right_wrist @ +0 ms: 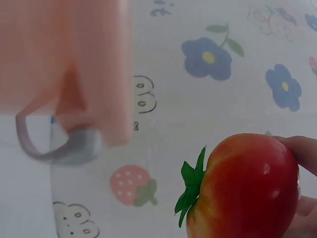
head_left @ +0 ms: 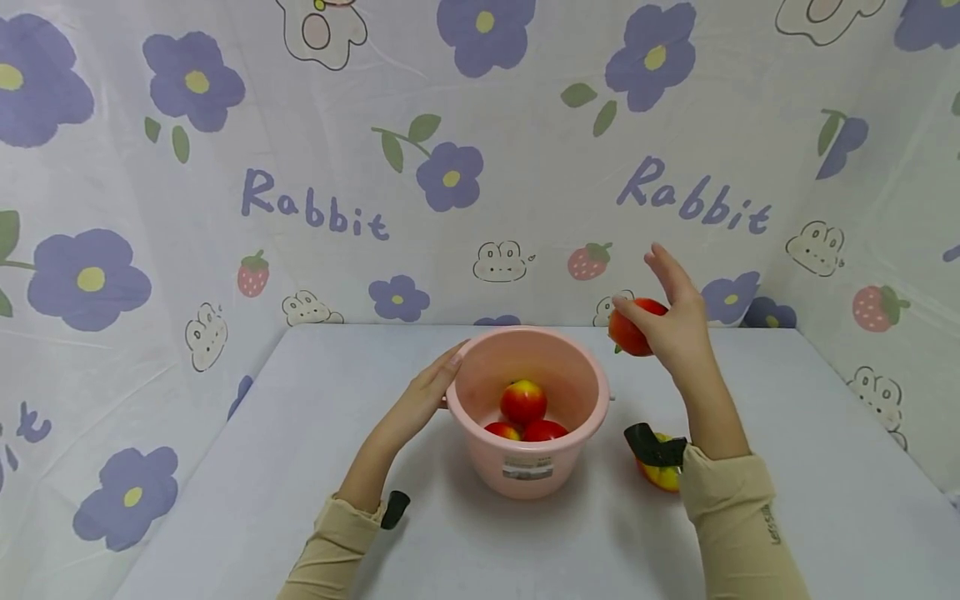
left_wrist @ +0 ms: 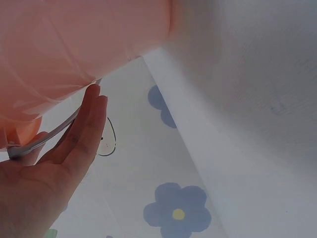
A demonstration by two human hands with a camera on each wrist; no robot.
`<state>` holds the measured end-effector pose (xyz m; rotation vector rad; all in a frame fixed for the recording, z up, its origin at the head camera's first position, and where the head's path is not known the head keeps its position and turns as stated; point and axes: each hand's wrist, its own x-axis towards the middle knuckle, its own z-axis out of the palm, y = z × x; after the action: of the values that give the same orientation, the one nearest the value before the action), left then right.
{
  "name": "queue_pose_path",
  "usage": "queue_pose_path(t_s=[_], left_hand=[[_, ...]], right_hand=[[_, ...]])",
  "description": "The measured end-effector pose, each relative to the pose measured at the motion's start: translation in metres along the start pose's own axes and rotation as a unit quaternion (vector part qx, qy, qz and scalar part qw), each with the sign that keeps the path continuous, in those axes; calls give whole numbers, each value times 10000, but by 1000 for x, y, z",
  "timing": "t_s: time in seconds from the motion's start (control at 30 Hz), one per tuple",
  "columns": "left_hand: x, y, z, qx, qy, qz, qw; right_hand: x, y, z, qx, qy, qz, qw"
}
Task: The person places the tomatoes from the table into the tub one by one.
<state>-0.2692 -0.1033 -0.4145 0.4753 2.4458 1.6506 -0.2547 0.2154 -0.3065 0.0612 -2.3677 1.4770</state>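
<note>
A pink bucket [head_left: 480, 454] stands mid-table with several red-and-yellow fruits [head_left: 523, 402] inside. My left hand [head_left: 420, 404] rests against its left side near the rim, fingers straight. In the left wrist view, the metal handle [left_wrist: 47, 140] runs behind those fingers. To the bucket's right, above the table, my right hand [head_left: 678, 325] holds a tomato [head_left: 636, 327] between thumb and fingers; other fingers stretch upward. In the right wrist view, the tomato's green leafy top [right_wrist: 190, 186] faces the bucket. Another red-and-yellow fruit [head_left: 663, 477] sits on the table under the right wrist, partly hidden.
The white tabletop [head_left: 247, 467] meets a patterned cloth backdrop [head_left: 525, 108] at its far edge, with cloth at both sides too. A label [head_left: 527, 468] is on the bucket's front. Black straps [head_left: 656, 446] hang at the wrists.
</note>
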Motion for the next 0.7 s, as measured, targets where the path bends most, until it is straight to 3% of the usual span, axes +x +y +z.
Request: queue_pose_path(t_s=[0.7], left_hand=[[0,1,0,12,23,11,10000]], right_hand=[[8,-47,40,451,-410,-388,9974]])
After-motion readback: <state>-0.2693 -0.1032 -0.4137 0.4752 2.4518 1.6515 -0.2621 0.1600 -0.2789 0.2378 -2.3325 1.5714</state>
